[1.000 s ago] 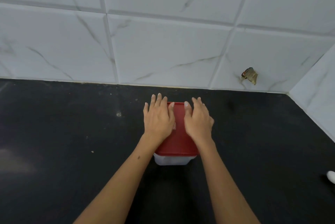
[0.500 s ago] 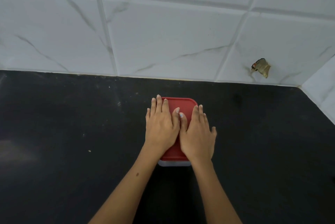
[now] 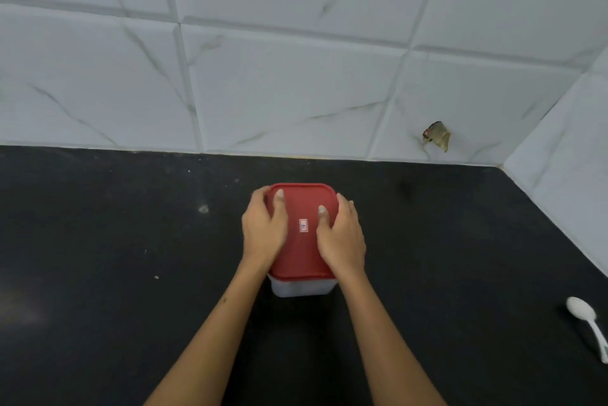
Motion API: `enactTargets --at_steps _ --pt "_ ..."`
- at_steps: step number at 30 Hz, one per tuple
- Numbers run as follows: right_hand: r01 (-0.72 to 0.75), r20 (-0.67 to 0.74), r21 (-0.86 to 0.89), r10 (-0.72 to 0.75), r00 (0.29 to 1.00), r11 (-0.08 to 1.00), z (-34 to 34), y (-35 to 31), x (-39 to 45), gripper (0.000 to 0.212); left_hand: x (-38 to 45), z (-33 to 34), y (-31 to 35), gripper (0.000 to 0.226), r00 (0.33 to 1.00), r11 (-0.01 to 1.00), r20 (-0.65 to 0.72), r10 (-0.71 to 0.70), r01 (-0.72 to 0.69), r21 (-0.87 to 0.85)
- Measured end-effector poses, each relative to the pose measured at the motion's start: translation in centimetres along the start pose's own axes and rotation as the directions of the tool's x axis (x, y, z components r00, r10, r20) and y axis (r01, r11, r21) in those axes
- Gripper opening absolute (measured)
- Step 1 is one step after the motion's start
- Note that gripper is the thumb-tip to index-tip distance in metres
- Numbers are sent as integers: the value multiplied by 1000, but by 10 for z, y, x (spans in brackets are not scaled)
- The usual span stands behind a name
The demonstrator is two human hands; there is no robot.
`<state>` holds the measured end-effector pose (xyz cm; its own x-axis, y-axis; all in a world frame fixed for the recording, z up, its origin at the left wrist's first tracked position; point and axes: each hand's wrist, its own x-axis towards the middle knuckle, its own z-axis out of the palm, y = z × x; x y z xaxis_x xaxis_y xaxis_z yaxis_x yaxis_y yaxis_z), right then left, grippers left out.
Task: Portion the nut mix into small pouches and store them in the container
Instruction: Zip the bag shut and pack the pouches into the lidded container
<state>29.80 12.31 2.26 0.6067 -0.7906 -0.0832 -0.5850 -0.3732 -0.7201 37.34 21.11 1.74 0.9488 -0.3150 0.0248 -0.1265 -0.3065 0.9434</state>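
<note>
Left hand first: it grips the nine o'clock side of the red lid, thumb laid across the top, fingers curled over the edge and down out of sight. In the middle, the container stands upright on the black worktop, its pale translucent wall showing only below the lid at six o'clock; what is inside cannot be seen. A small white sticker sits on the lid between the two thumbs. Right hand now: it holds the three o'clock side of the lid the same way, thumb on top, fingers wrapped over the rim. Both forearms come in from six o'clock. Further right, a torn scrap clings to the marbled white wall tiles at about two o'clock from the container. Far right, at four o'clock and well apart, a white plastic spoon lies on the worktop, bowl toward the wall.
</note>
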Motion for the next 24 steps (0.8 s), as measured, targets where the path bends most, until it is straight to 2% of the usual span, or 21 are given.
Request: enactTargets --at_steps 2,3,7,14,24 --pt "-98 22 245 96 995 964 -10 2 3 55 -3 -10 -3 47 994 993 7 -111 111 -30" --pt "-143 41 300 137 990 943 -15 4 4 54 -3 -12 -8 50 986 985 26 -166 167 -37" --pt "-192 133 238 163 978 952 -18 16 -8 38 -21 -11 -18 39 945 941 99 -311 321 -109" --pt "-203 107 356 176 979 912 -21 24 -26 28 -49 5 -5 33 959 954 19 -281 282 -100" --pt "-162 27 418 167 986 894 -99 79 -13 27 -92 77 33 32 965 945 25 -262 261 -196"
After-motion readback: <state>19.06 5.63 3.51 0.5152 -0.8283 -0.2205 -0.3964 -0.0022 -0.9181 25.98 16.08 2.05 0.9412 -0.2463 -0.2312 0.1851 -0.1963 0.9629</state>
